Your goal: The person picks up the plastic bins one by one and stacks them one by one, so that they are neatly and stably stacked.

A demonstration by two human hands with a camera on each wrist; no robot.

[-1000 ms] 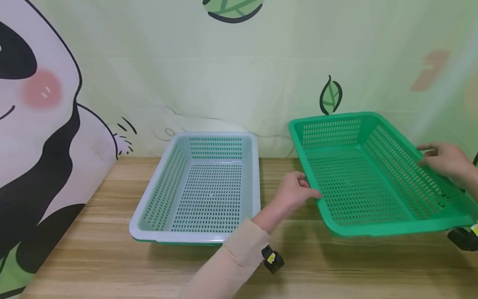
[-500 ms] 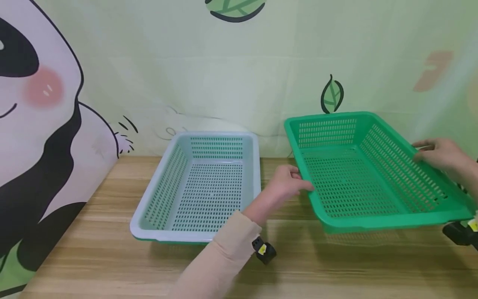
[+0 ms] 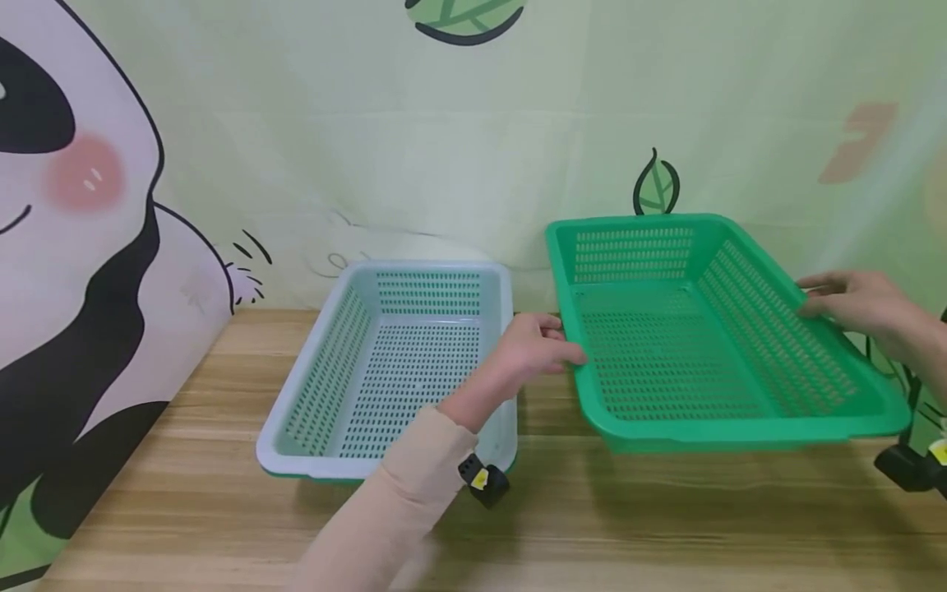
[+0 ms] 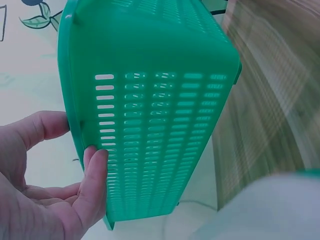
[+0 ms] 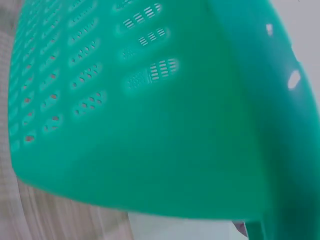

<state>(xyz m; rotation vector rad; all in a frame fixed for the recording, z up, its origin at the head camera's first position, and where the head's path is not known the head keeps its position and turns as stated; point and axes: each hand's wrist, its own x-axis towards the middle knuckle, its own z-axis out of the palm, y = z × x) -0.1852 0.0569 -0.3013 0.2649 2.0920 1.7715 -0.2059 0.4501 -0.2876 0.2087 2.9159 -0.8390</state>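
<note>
A green plastic basket point(image 3: 681, 427) with slotted walls hangs above the right side of the table, held by its two long sides. My left hand point(image 3: 533, 345) pinches its left rim; in the left wrist view that hand point(image 4: 60, 185) has the thumb on the rim and fingertips against the slotted wall. My right hand point(image 3: 858, 304) grips the right rim, its fingertips partly behind the edge. The right wrist view is filled by the basket's outer wall point(image 5: 175, 145), and the hand does not show there. A pale blue-white basket point(image 3: 274, 427) stands to the left, partly behind my left forearm.
The wooden table point(image 3: 185, 493) runs beneath both baskets. Behind it hangs a light green cloth point(image 3: 459, 148) printed with a panda and leaves. Black wrist cameras point(image 3: 484, 481) sit on both wrists. A thin dark cable shows near the right edge.
Both hands have carried the green basket to the left and slightly up, closer to the pale basket. The pale basket has stayed in place.
</note>
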